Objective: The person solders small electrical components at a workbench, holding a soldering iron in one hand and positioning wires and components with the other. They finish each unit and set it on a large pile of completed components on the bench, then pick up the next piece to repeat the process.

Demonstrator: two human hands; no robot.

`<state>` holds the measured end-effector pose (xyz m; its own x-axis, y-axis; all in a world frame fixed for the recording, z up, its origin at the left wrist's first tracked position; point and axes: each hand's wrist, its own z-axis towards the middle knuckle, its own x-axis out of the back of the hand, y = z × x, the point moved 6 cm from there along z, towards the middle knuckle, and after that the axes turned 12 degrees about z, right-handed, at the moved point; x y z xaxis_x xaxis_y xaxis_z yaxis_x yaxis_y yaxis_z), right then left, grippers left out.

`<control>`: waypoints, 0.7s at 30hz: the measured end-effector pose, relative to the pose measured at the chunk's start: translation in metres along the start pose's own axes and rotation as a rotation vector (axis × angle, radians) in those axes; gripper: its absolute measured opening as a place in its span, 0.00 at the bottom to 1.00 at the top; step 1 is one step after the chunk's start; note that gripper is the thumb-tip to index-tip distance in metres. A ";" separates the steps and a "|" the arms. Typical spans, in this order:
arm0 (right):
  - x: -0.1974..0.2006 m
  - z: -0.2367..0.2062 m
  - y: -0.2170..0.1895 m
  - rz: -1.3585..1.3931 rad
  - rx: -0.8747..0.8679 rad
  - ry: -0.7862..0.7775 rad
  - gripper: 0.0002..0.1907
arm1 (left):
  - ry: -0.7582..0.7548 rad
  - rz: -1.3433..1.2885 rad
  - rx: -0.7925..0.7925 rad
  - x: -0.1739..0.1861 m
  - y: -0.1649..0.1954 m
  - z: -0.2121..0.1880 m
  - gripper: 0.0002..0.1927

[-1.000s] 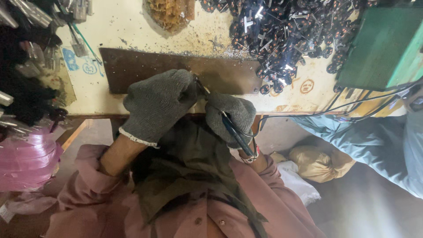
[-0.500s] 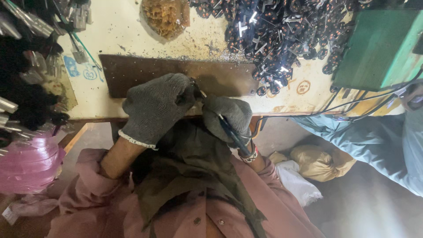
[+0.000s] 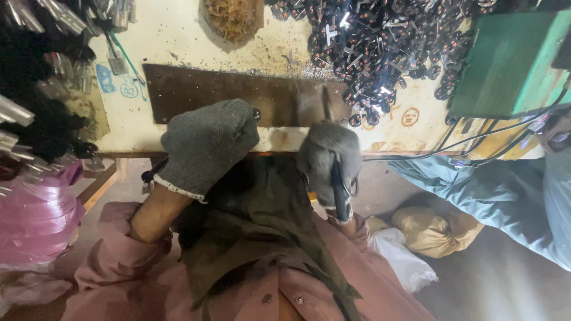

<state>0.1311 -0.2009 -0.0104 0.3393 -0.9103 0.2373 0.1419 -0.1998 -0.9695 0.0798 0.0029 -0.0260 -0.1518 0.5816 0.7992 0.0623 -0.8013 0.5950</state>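
While fisted in a grey glove, left hand [image 3: 208,145] at the tabletop [image 3: 178,35] front edge, clenched around something small, its kind not to be told; a dark handle [image 3: 151,172] jutting out below the wrist. Right hand [image 3: 330,160], also grey-gloved, just right of it at the same edge, closed on a thin dark tool [image 3: 339,187] lying along the back of the glove toward the wrist. Hands near each other, not touching.

One brown plate [image 3: 196,89] flat on the tabletop directly beyond both hands, its near edge close to the knuckles. Open pale surface between plate and front edge only as a narrow strip. One heap of small dark metal parts [image 3: 386,47] beyond and to the right, too many to count. One green box [image 3: 505,65] at far right, cables [image 3: 476,142] trailing off its lower side. One brownish mound [image 3: 232,18] at the far edge. Dark handled pieces [image 3: 41,107] crowding the left. One pink roll [image 3: 35,220] below left of the edge. One tan sack [image 3: 428,229] on the floor at right, beside a blue sleeve [image 3: 493,196] of another person.
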 end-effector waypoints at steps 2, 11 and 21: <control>0.006 -0.006 -0.009 0.160 0.138 0.112 0.05 | -0.032 0.037 0.013 -0.003 0.001 0.000 0.04; 0.010 -0.003 0.014 0.128 0.073 0.155 0.02 | -0.103 0.076 0.074 -0.011 0.003 0.009 0.08; -0.035 0.026 0.014 -0.305 0.056 -0.120 0.08 | -0.196 -0.033 0.139 -0.018 -0.006 0.013 0.07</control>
<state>0.1455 -0.1617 -0.0303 0.3796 -0.7619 0.5249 0.3035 -0.4334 -0.8486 0.0947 -0.0014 -0.0431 0.0377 0.6343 0.7722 0.1978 -0.7622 0.6164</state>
